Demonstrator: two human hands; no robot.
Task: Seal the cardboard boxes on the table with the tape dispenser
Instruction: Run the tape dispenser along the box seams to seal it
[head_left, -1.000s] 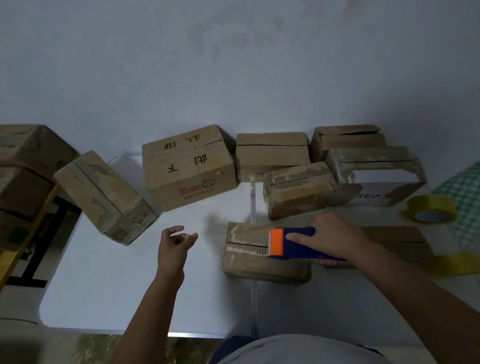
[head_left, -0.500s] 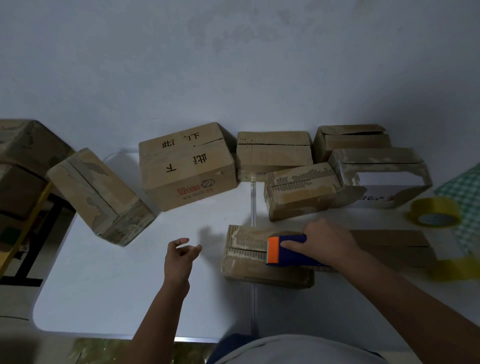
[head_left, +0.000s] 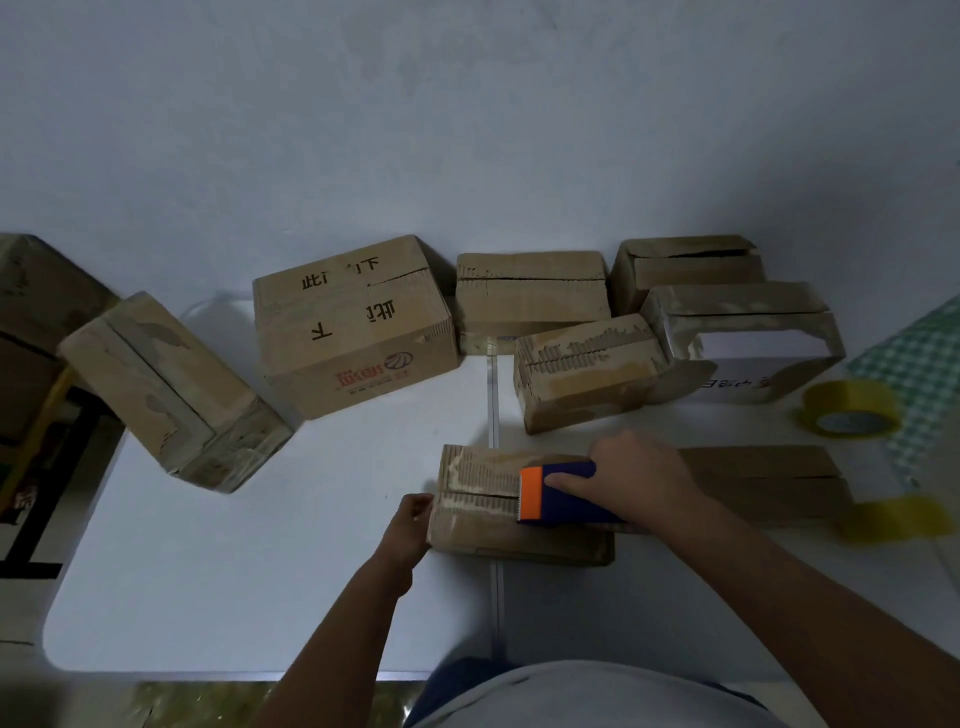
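Head view: big box (head_left: 358, 332) — inverted black characters, red logo.

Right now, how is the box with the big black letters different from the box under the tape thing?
The lettered box is bigger, stands by the wall, untouched. The near box is flatter, with the tape dispenser on top and the left hand at its end. Both are brown cardboard.
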